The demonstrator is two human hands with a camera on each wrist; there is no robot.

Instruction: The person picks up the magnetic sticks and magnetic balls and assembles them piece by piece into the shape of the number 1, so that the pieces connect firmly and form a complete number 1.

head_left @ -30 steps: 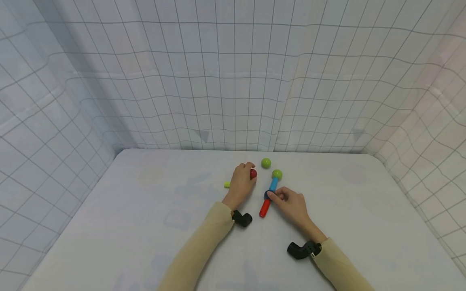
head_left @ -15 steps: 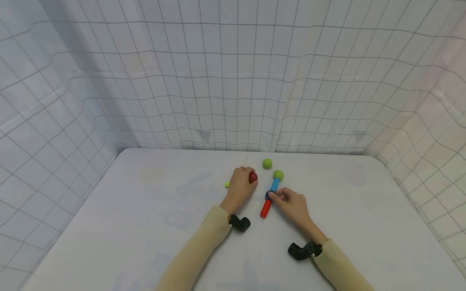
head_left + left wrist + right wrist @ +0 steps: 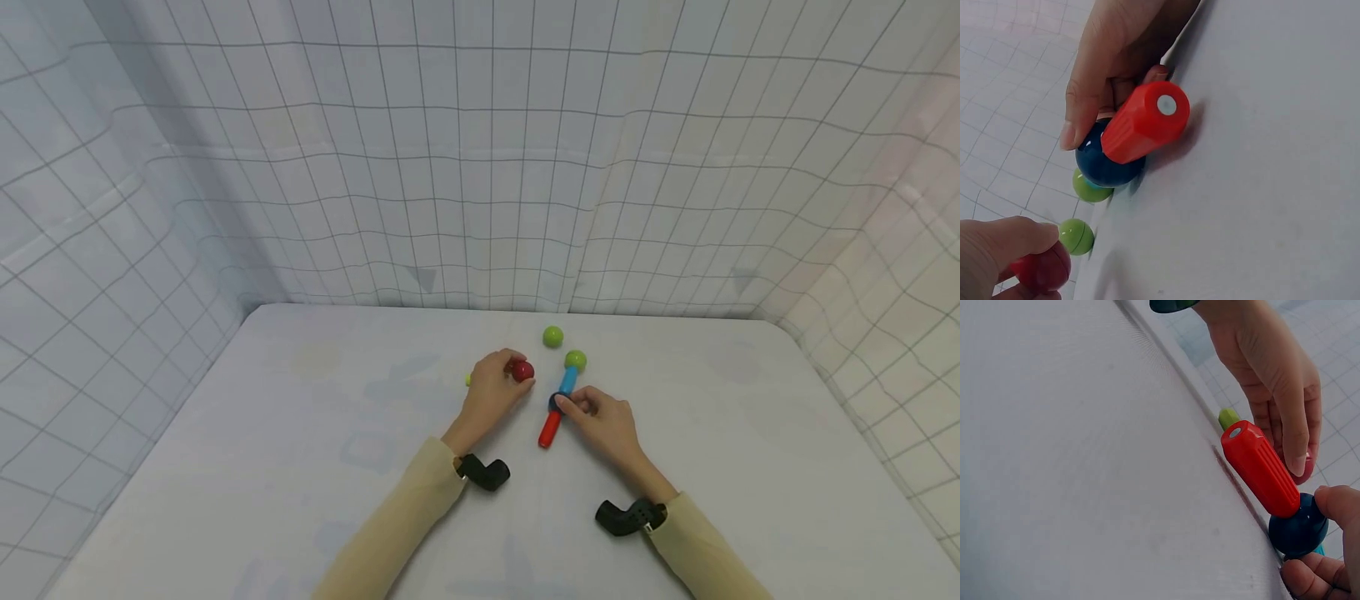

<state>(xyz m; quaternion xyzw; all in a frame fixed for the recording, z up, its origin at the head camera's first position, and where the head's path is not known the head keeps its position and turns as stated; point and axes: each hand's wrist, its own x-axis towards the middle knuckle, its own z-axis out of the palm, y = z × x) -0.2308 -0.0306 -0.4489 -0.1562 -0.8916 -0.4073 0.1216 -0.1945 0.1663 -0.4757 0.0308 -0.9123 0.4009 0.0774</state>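
Note:
My left hand [image 3: 489, 393] pinches a glossy red ball [image 3: 522, 371] between thumb and fingers, left of a joined row of toy pieces. That row has a red ribbed rod [image 3: 550, 429], a dark blue ball [image 3: 1110, 164], a light blue rod [image 3: 568, 380] and a green ball [image 3: 576, 360] at its far end. With thumb and fingers, my right hand [image 3: 606, 425] pinches the dark blue ball in the middle. The red rod's near end shows a pale round spot in the left wrist view. A yellow-green rod [image 3: 1227, 417] is mostly hidden behind my left hand.
Another green ball [image 3: 553, 337] lies beyond the row, toward the back of the white table [image 3: 675, 400]. A white curtain with a dark grid [image 3: 480, 167] rises behind the table and along both sides. Each wrist carries a black camera mount [image 3: 483, 472].
My left hand has drawn slightly back toward me with the red ball, which shows more fully now. My right hand and the joined row have stayed almost in place.

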